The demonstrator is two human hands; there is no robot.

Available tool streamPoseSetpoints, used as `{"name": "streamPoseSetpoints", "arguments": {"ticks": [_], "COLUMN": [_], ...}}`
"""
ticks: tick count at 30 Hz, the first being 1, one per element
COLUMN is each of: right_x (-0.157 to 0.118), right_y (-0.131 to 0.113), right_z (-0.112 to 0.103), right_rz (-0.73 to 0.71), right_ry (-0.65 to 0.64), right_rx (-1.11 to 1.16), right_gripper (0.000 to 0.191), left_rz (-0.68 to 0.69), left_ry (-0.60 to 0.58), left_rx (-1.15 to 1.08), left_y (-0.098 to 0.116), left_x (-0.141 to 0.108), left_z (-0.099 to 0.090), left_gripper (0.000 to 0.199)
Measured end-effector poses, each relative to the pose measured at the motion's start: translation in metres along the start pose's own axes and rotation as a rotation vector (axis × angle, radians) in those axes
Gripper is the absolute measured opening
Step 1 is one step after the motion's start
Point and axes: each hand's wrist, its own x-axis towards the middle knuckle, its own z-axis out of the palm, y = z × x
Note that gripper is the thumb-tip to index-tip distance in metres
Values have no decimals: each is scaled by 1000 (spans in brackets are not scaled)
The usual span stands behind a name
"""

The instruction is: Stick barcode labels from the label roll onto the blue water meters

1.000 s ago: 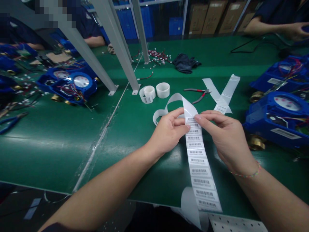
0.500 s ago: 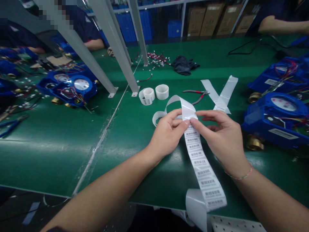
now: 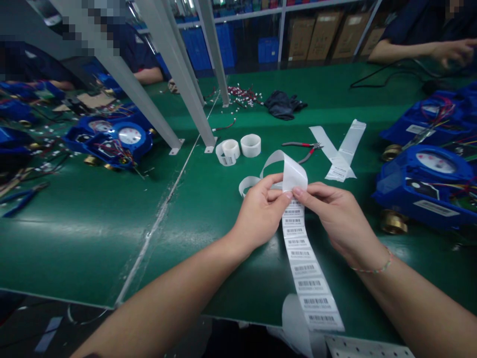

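A long strip of barcode labels [image 3: 303, 256] runs from between my hands down to the table's front edge, where its end curls under. My left hand [image 3: 261, 206] pinches the strip between thumb and fingers from the left side. From the right, my right hand [image 3: 330, 211] grips the same strip, its thumb tip close to the left thumb. Above the thumbs the strip bends over, showing its blank white backing, and loops away behind my left hand. Two small label rolls [image 3: 251, 145] stand beyond it. Red-handled cutting pliers [image 3: 307, 148] lie past my right hand.
Two cut label strips [image 3: 345, 154] cross on the green table [image 3: 201, 209]. Blue meters [image 3: 428, 189] with brass fittings stand at right, another blue meter [image 3: 112, 136] at left. Grey posts [image 3: 179, 74], a dark cloth [image 3: 283, 104] and loose connectors [image 3: 244, 95] are farther back. Co-workers sit across.
My right fingers have drawn in closer to the strip, and its bent-over part bulges more. The hanging length has shifted slightly left. At the upper right, a co-worker's hand has come into view.
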Motion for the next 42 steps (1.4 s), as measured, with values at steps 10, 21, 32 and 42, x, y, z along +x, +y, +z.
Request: {"name": "streamPoseSetpoints", "arguments": {"ticks": [10, 21, 32, 42], "right_x": [2, 2, 2, -6], "right_y": [-1, 0, 0, -7], "right_z": [4, 6, 5, 14], "right_rz": [95, 234, 89, 291], "right_ry": [-7, 16, 94, -169], "right_rx": [86, 235, 46, 389], "right_gripper": [22, 43, 28, 29], "left_rz": [-43, -86, -66, -28], "left_ry": [10, 134, 153, 7], "left_rx": [-41, -62, -112, -59], "left_y": [-1, -11, -6, -14], "left_x": [3, 1, -1, -5], "left_z": [-3, 3, 3, 10], "left_gripper": [25, 27, 24, 35]}}
